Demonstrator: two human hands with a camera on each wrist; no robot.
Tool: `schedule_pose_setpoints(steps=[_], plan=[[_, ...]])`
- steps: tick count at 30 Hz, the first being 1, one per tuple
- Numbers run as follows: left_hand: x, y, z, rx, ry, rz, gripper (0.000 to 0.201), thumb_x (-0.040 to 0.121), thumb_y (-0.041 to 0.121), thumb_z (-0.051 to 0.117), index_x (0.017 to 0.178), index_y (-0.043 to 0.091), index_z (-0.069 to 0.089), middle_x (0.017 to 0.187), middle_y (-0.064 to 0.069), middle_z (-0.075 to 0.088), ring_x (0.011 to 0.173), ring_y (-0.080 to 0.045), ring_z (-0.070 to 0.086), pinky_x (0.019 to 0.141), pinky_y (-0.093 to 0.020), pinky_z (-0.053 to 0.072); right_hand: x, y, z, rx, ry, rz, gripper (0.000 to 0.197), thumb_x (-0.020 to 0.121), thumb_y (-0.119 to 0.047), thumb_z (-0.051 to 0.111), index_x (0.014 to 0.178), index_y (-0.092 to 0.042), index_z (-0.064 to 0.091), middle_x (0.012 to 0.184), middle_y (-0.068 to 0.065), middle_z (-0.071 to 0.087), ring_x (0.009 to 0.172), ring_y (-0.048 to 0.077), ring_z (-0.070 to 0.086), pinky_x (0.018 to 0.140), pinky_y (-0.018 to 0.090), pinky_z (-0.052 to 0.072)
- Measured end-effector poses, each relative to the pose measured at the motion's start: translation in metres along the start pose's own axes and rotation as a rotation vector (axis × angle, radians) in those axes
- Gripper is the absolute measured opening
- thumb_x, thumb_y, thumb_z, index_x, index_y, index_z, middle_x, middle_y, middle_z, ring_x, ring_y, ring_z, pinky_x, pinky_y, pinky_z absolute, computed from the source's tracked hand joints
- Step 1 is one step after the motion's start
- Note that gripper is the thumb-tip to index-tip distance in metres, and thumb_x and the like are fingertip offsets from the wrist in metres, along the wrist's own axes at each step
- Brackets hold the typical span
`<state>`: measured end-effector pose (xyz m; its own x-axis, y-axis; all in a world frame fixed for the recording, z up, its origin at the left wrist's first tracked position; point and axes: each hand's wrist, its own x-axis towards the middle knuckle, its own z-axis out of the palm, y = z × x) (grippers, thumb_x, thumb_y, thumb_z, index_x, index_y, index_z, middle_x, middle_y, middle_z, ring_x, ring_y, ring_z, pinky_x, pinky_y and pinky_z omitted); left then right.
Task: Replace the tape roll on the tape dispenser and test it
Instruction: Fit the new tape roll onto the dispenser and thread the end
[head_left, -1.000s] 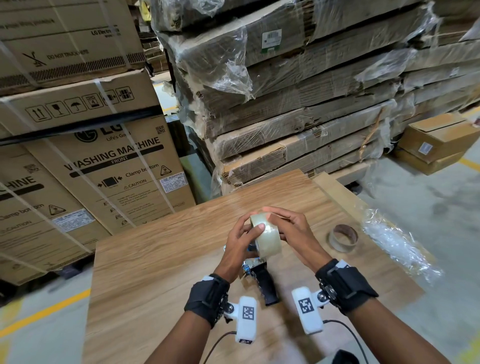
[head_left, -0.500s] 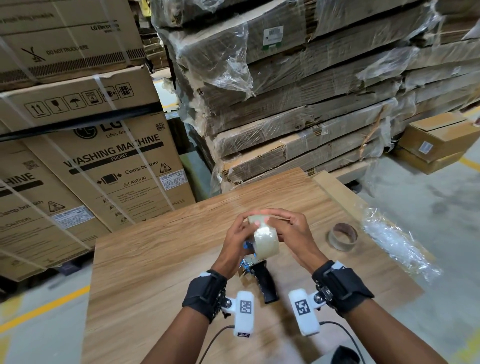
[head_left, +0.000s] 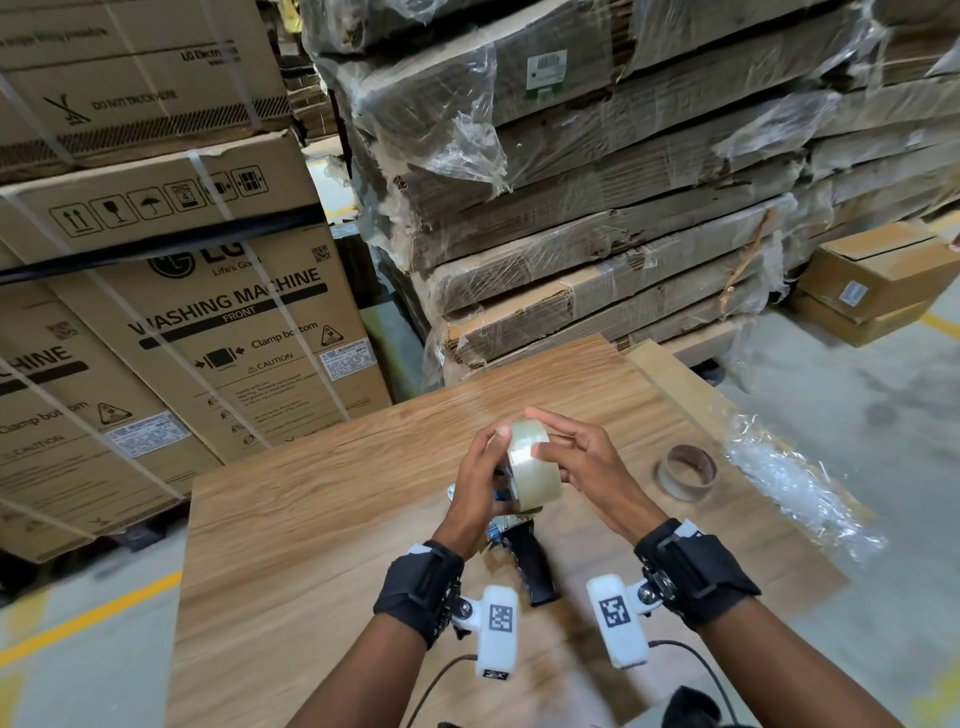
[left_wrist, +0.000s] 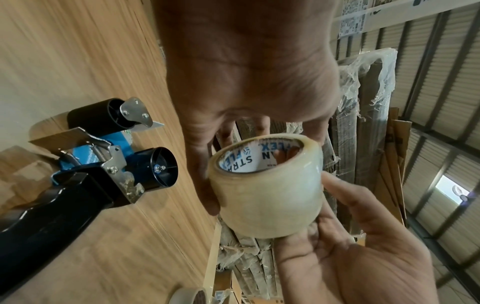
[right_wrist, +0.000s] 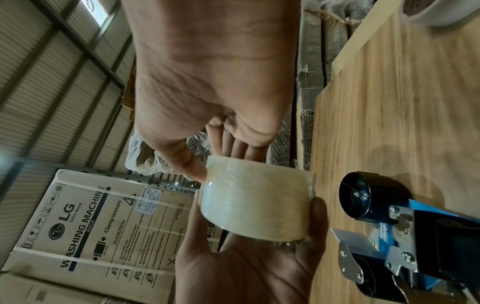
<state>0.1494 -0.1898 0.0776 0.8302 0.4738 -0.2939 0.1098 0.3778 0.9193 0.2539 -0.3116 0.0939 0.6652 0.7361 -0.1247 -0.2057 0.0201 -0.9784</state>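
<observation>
A person's two hands hold a roll of clear packing tape (head_left: 532, 464) above a wooden table (head_left: 311, 519) in a warehouse. The left hand (head_left: 475, 486) grips the roll from its left side, fingers curled round the far rim and a fingertip showing inside the printed core in the left wrist view. The right hand (head_left: 584, 467) holds the roll's right side, thumb pressed on the tape's outer face and fingers extended along its far edge.

The tape dispenser (head_left: 519, 551) lies on the table just beneath the hands, apart from the roll, its black handle pointing toward the near edge. The left wrist view shows its blue frame, a bare black spool hub (left_wrist: 155, 167) and a black roller (left_wrist: 97, 117) beside a metal blade plate.

An empty brown cardboard core (head_left: 685, 471) rests on the table to the right, well apart from the hands. Crumpled clear plastic wrap (head_left: 800, 488) drapes over the table's right edge. Washing machine cartons (head_left: 208, 332) stand stacked at far left, and film-wrapped flat cardboard bundles (head_left: 597, 234) rise behind the table.
</observation>
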Motion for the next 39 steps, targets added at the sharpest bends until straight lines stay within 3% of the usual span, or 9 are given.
schedule_pose_setpoints(steps=[6, 11, 14, 20, 23, 26, 30, 34, 39], plan=[[-0.004, 0.0, -0.004, 0.044, -0.079, -0.033, 0.057, 0.087, 0.061, 0.065, 0.135, 0.032, 0.054, 0.13, -0.015, 0.062, 0.115, -0.045, 0.065, 0.085, -0.073, 0.052, -0.003, 0.004, -0.004, 0.043, -0.032, 0.018, 0.054, 0.091, -0.002, 0.07, 0.141, -0.02, 0.061, 0.114, 0.013, 0.079, 0.109, 0.03, 0.074, 0.089, 0.04, 0.058], [-0.007, -0.006, -0.008, 0.083, -0.153, 0.061, 0.079, 0.078, 0.013, 0.083, 0.142, 0.039, 0.045, 0.134, -0.013, 0.057, 0.119, -0.043, 0.062, 0.091, -0.072, 0.05, -0.001, 0.002, 0.003, 0.056, 0.109, -0.002, 0.041, 0.089, -0.004, 0.072, 0.126, -0.021, 0.074, 0.101, 0.016, 0.08, 0.085, 0.026, 0.075, 0.073, 0.034, 0.06], [-0.011, -0.003, -0.005, 0.156, -0.133, 0.149, 0.083, 0.074, 0.0, 0.085, 0.136, 0.038, 0.047, 0.129, -0.011, 0.057, 0.106, -0.031, 0.067, 0.091, -0.061, 0.055, 0.0, 0.006, 0.006, 0.062, 0.229, -0.04, 0.024, 0.087, -0.011, 0.078, 0.109, -0.021, 0.081, 0.103, 0.012, 0.081, 0.082, 0.024, 0.075, 0.07, 0.033, 0.059], [-0.012, -0.004, -0.005, 0.268, -0.164, 0.239, 0.087, 0.069, 0.001, 0.09, 0.137, 0.031, 0.044, 0.122, -0.004, 0.057, 0.1, -0.033, 0.066, 0.086, -0.053, 0.059, 0.003, 0.012, 0.01, 0.046, 0.357, -0.032, 0.016, 0.079, -0.021, 0.082, 0.094, -0.025, 0.08, 0.09, 0.02, 0.079, 0.08, 0.029, 0.071, 0.086, 0.048, 0.058], [-0.013, -0.005, -0.001, 0.27, -0.185, 0.249, 0.085, 0.069, -0.005, 0.087, 0.135, 0.027, 0.043, 0.111, 0.004, 0.059, 0.09, -0.031, 0.067, 0.08, -0.043, 0.061, 0.004, 0.013, 0.012, 0.037, 0.422, -0.043, 0.014, 0.082, -0.022, 0.083, 0.095, -0.022, 0.076, 0.076, 0.016, 0.076, 0.072, 0.029, 0.071, 0.077, 0.048, 0.061], [-0.01, -0.008, 0.003, 0.294, -0.194, 0.253, 0.085, 0.069, -0.009, 0.086, 0.134, 0.024, 0.042, 0.106, 0.014, 0.062, 0.09, -0.02, 0.066, 0.076, -0.031, 0.059, 0.005, 0.012, 0.011, 0.047, 0.441, -0.026, 0.015, 0.088, -0.02, 0.08, 0.1, -0.014, 0.075, 0.071, 0.005, 0.078, 0.066, 0.021, 0.073, 0.064, 0.035, 0.061], [-0.007, -0.007, 0.0, 0.34, -0.201, 0.266, 0.087, 0.065, -0.001, 0.091, 0.133, 0.029, 0.045, 0.116, 0.013, 0.06, 0.103, -0.032, 0.068, 0.084, -0.044, 0.061, 0.0, 0.009, 0.006, 0.069, 0.369, 0.049, 0.024, 0.09, -0.03, 0.078, 0.107, -0.013, 0.074, 0.084, -0.001, 0.079, 0.069, 0.011, 0.073, 0.06, 0.027, 0.057], [-0.006, -0.005, -0.008, 0.357, -0.173, 0.243, 0.088, 0.067, -0.006, 0.089, 0.136, 0.024, 0.044, 0.111, 0.012, 0.06, 0.092, -0.017, 0.07, 0.075, -0.032, 0.06, -0.004, 0.009, -0.001, 0.093, 0.223, 0.105, 0.023, 0.096, -0.024, 0.071, 0.119, -0.02, 0.072, 0.107, 0.011, 0.078, 0.088, 0.021, 0.073, 0.071, 0.034, 0.057], [-0.007, -0.009, -0.007, 0.431, -0.151, 0.265, 0.087, 0.063, -0.001, 0.091, 0.131, 0.025, 0.043, 0.116, 0.0, 0.056, 0.096, -0.037, 0.067, 0.078, -0.046, 0.06, -0.005, 0.013, 0.002, 0.07, 0.308, 0.109, 0.036, 0.093, -0.016, 0.074, 0.127, -0.017, 0.061, 0.092, 0.015, 0.076, 0.07, 0.02, 0.072, 0.056, 0.027, 0.056]])
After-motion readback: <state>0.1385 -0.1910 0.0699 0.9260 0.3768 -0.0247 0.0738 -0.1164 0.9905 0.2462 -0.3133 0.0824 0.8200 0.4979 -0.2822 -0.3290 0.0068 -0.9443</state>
